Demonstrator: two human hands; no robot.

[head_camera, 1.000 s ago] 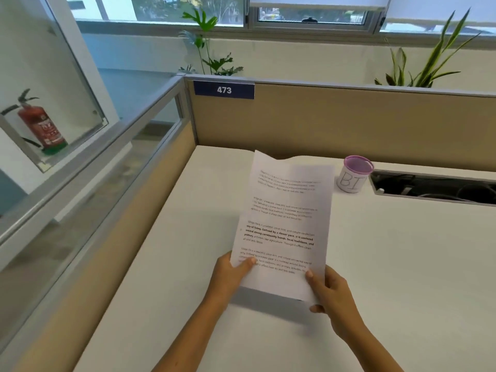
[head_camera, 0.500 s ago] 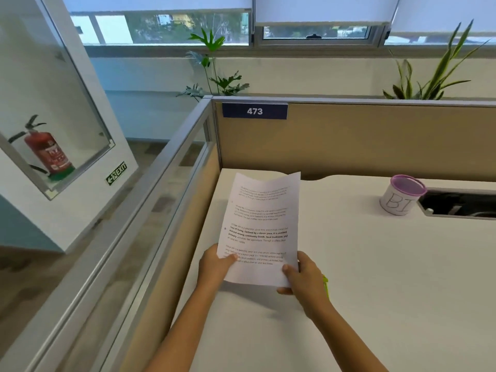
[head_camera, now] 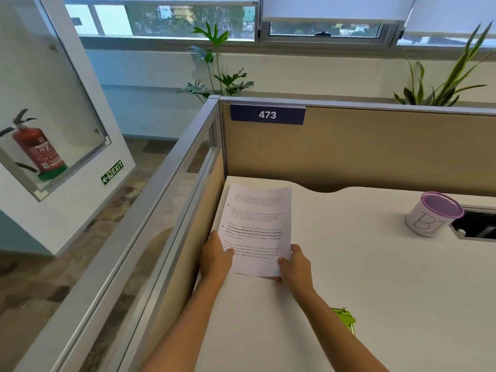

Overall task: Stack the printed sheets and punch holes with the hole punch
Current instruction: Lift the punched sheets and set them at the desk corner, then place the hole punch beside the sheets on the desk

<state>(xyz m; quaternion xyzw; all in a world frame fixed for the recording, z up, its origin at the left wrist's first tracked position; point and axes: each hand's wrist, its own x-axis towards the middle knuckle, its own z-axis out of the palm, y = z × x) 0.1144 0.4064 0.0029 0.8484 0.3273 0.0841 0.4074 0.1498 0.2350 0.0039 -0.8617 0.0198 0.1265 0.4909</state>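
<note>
I hold the printed sheets (head_camera: 257,226), white paper with black text, over the far left corner of the white desk (head_camera: 375,277). My left hand (head_camera: 216,257) grips their lower left edge, thumb on top. My right hand (head_camera: 295,264) grips the lower right corner. A green hole punch (head_camera: 345,318) lies on the desk near me, mostly hidden behind my right forearm.
A white cup with a purple rim (head_camera: 432,214) stands at the back right beside a cable cut-out (head_camera: 475,225). Tan partition walls (head_camera: 375,146) with a "473" label close the desk at the back and left. Beyond the left glass panel is floor and a fire extinguisher (head_camera: 35,149).
The sheets and both hands have shifted left toward the desk's corner. My view has swung left and the green hole punch has come into sight.
</note>
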